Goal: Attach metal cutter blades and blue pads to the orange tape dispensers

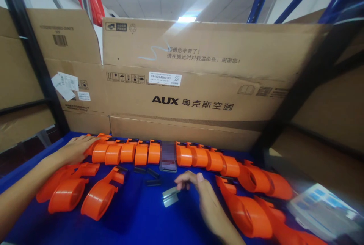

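Observation:
At the far left of the row, my left hand has its fingers over an orange plastic part, closed about its edge; the fingertips are partly hidden. My right hand is in front of the row, thumb raised and fingers curled. Pinched in its fingertips is a small shiny metal plate with a raised channel down its middle, above the blue surface. Short black strips lie just beyond it. Like orange parts, each a round band with an arm, stand in a long curved row.
A phone leans in mid-row. More orange parts stand at left and right. A clear plastic case sits at right. Cardboard walls the back of the blue table; dark posts flank it.

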Tool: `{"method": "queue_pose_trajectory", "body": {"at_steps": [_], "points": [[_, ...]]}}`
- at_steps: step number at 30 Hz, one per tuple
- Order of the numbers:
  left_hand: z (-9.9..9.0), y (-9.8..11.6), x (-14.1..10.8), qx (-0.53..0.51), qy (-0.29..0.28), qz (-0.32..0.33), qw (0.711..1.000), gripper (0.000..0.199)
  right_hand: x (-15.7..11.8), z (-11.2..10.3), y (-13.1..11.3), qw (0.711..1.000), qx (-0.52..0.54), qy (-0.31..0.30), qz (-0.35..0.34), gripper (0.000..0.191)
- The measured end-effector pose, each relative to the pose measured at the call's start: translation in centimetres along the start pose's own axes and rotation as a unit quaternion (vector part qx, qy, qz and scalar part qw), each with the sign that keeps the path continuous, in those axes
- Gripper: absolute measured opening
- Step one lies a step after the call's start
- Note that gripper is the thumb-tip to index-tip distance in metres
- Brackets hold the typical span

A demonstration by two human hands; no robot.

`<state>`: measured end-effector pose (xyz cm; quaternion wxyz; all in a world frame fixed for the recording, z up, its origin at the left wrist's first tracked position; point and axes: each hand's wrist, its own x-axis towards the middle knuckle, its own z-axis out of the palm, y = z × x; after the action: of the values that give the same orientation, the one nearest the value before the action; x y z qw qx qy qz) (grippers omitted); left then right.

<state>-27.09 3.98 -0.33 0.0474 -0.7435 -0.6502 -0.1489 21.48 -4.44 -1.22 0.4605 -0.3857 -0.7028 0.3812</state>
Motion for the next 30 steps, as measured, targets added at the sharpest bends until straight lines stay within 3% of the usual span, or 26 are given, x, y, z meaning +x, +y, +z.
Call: {"method": "queue_pose_trajectory", "body": {"at_steps": [3,9,12,14,18,21,23,25,27,30], "points": [[-0.1,-0.2,0.6,0.026,-0.044,0.043,0.998,0.058,-0.2,0.0,0.0,1.0,-0.001,0.006,-0.002,0.073],[-1.6,-1.0,1.1,0.054,-0.042,0.072,0.995,0.061,-0.2,0.2,0.0,1.0,0.008,0.008,-0.002,0.071],[-3.3,-0.5,0.9,0.073,-0.02,0.089,0.993,0.065,-0.2,0.3,0.0,1.0,0.01,0.006,-0.006,0.07],[-4.6,0.8,0.6,0.104,0.044,0.126,0.986,0.063,-0.2,0.3,-0.1,1.0,0.01,0.004,-0.008,0.068],[-5.9,6.0,-0.5,0.083,0.119,0.193,0.97,0.069,-0.2,0.2,0.0,1.0,0.007,-0.002,-0.014,0.068],[-4.9,11.4,-2.0,0.015,0.147,0.253,0.956,0.071,-0.1,0.1,0.2,1.0,0.004,-0.003,-0.011,0.059],[-3.5,15.3,-3.4,-0.053,0.171,0.316,0.932,0.08,0.1,0.2,0.5,1.0,0.001,0.007,0.003,0.048],[-1.9,19.0,-4.7,-0.122,0.136,0.37,0.911,0.087,0.3,0.4,0.7,0.999,0.019,0.032,0.025,0.044],[-0.3,22.3,-5.7,-0.172,0.082,0.428,0.884,0.094,0.5,0.8,1.0,0.995,0.062,0.06,0.054,0.053],[1.4,25.7,-6.2,-0.2,0.022,0.489,0.849,0.1,0.7,1.1,1.0,0.984,0.115,0.094,0.095,0.056]]}}
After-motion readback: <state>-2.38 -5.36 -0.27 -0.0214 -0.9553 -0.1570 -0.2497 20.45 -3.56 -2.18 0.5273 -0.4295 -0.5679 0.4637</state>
